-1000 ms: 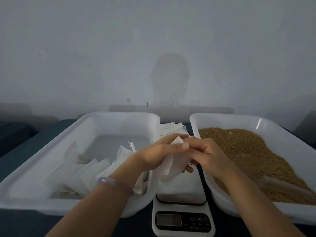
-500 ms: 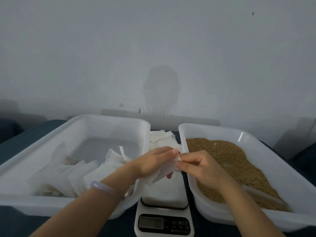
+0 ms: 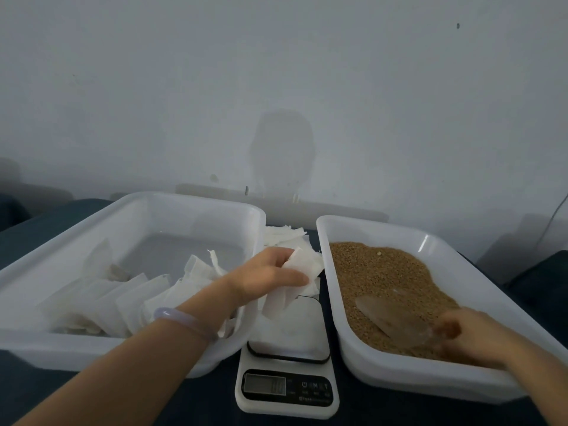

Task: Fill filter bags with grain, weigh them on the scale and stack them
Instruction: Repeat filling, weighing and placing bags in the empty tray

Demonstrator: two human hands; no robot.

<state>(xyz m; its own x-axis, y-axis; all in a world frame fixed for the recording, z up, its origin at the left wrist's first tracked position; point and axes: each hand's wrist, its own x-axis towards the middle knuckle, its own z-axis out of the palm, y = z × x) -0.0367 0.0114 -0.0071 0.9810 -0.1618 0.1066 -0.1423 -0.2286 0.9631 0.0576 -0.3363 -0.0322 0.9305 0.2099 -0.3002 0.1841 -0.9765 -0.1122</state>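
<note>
Bag (image 3: 302,265) is white, thin and kinda crumpled. It hangs over the scale (image 3: 287,385), pinched near the top by the fingers of the left hand (image 3: 267,278). Right hand (image 3: 467,336) is at the clear scoop (image 3: 396,318) lying in the brown grain (image 3: 384,272), but it's too blurry to tell if its fingers grip it.

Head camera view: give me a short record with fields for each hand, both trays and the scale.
Left hand: holds a white filter bag above the scale
Right hand: blurred, at the handle end of the clear scoop lying in the grain; grip unclear
Left tray: white bags leaning in a row along its near side
Right tray: holds the grain
Scale display: unreadable
Spare bags: pile behind the scale, between the trays
</note>
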